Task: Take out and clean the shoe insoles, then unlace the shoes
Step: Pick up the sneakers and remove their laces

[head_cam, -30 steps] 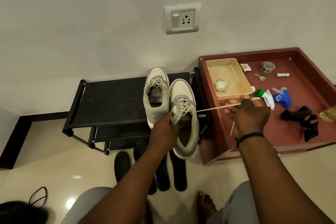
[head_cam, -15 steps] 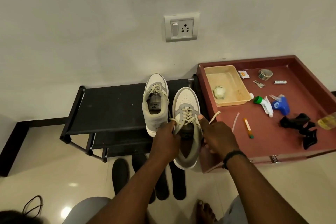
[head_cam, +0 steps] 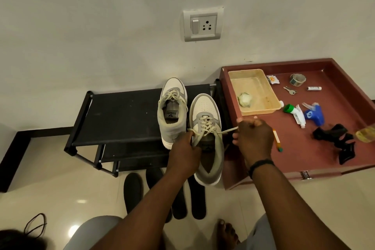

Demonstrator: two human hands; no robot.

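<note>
Glossy cream floor tiles under a plain pale wall w/ a socket plate; a black metal-frame shoe rack (head_cam: 125,119) w/ matte fabric shelf stands at left. On the floor below, dark flat insoles (head_cam: 133,193) lie side by side, thin and floppy by the look, already out. On the rack's right end sits the far shoe (head_cam: 172,115), grey suede-like upper, white toe, fully laced. Just beside it the near shoe (head_cam: 207,144) is held up off the shelf: left hand (head_cam: 183,154) grips lace and tongue edge. Lace (head_cam: 227,130) is flat, cream, woven; prob light and limp, slides easily through eyelets, best taken near the eyelet. Right hand (head_cam: 254,140) pinches its free end, taut. Right of that, a maroon tray table (head_cam: 304,160) w/ odd bits.
</note>
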